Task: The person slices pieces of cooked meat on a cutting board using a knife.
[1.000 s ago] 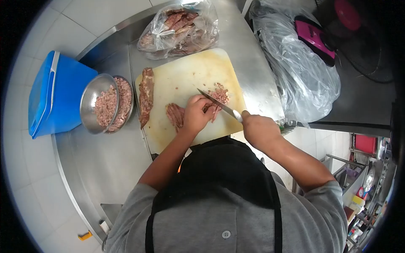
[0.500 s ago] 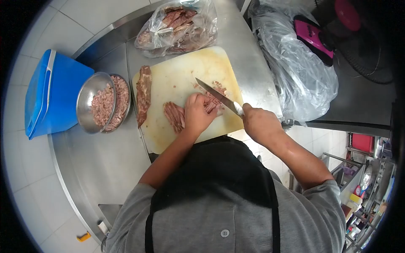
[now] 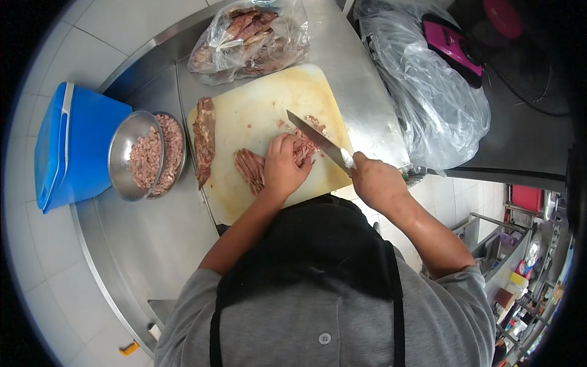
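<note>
My right hand (image 3: 377, 183) is closed round the handle of a kitchen knife (image 3: 318, 138), whose blade points up and left across the cutting board (image 3: 244, 116). Beside the blade, my left hand (image 3: 285, 166) presses with bent fingers on sliced meat, part of which is hidden under it. Chopped meat (image 3: 304, 145) lies between my left fingers and the knife. Left of that hand rests a bundle of meat strips (image 3: 249, 169). A long whole piece of meat (image 3: 205, 137) lies along the board's left edge.
A metal bowl (image 3: 120, 164) of diced meat overlaps a second metal bowl (image 3: 181, 160) of the same, next to a blue cooler (image 3: 82, 140). A tied plastic bag of meat (image 3: 247, 43) stands behind the board. At right are clear plastic bags (image 3: 428, 104) and a pink-and-black device (image 3: 451, 46).
The whole view has shifted slightly. The knife still lies by the chopped meat, and my left hand keeps its place on the slices.
</note>
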{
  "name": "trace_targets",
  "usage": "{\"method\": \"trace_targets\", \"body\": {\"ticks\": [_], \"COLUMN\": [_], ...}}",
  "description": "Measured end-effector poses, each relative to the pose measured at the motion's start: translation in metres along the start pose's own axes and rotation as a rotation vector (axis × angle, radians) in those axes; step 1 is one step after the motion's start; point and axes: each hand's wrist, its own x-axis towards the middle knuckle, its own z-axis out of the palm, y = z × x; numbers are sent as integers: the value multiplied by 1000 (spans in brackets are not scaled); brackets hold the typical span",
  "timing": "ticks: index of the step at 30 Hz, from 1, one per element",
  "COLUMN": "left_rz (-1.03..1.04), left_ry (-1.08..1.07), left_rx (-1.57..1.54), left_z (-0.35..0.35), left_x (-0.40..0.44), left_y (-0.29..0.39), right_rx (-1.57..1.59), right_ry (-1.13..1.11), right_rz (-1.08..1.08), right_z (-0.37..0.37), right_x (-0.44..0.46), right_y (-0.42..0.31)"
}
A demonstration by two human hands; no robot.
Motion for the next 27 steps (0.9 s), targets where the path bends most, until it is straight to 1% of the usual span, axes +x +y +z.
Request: {"method": "trace_targets", "body": {"ticks": [2,4,5,7,8,10,11,13,15,17,19,20,22,23,25,27], "left_rz": [7,8,9,-152,-157,-54,-56,-74,-89,-109,-16,-13,40,41,118,109], "left_ry": [1,91,94,5,9,-170,-165,-51,-19,6,1,1,77,78,99,113], "left_rx": [-29,72,72,255,258,117,119,24,39,55,40,37,-37,-36,-102,-104], "left_z": [-6,-13,-12,-8,-4,-3,-2,-8,-7,-3,3,6,1,2,3,4], "left_x": [1,1,1,1,-1,3,0,-3,-4,-10,-11,-13,-13,-13,-13,-13], "left_y": [0,-2,-9,-23,-28,-26,-22,0,14,13,0,-5,-5,-7,-10,-10], "right_rx": [-44,-45,-47,-45,-42,-48,-53,-53,-52,-49,-47,-46,-49,-52,-54,-56], "right_ry": [-94,-94,-93,-90,-86,-78,-69,-57,-50,-23,-26,-25,-24,-25,-25,-23], "right_rz": [12,8,6,8,11,-4,-13,-18,-17,-50,-46,-44,-41,-41,-39,-37], "right_z": [-6,-5,-5,-4,-3,-1,-1,-1,-1,2,2,1,2,3,2,2], "right_x": [-1,-2,-2,-2,-1,-1,-1,-1,-2,-3,-6,-7,-9,-9,-11,-12], "right_y": [-4,-5,-5,-5,-4,-3,-2,-3,-2,0,-1,-1,1,2,0,0]}}
